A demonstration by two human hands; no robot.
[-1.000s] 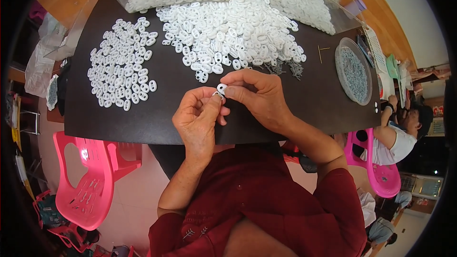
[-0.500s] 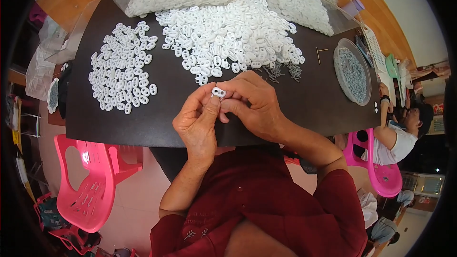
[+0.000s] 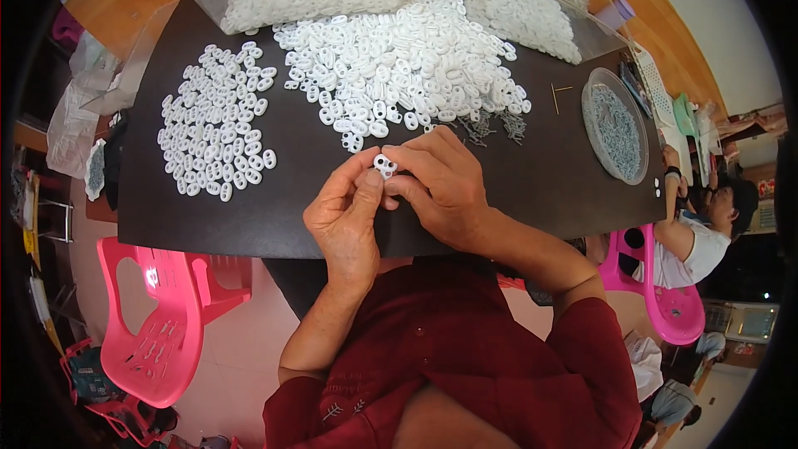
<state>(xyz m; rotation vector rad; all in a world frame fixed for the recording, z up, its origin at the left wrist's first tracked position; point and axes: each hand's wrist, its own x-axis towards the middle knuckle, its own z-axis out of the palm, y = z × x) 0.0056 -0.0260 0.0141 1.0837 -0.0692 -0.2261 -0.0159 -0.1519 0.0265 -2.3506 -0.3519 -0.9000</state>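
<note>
The left hand (image 3: 345, 220) and the right hand (image 3: 440, 187) pinch one small white ring (image 3: 383, 165) together, just above the dark table (image 3: 274, 216), near the big pile of rings (image 3: 399, 66).

Worn on the head, looking steeply down onto the dark rectangular tabletop (image 3: 274, 199); close above its near edge, far edge bowed toward the upper rim by the fisheye; lone view, nothing shared; forearms entering from below that near edge.
</note>
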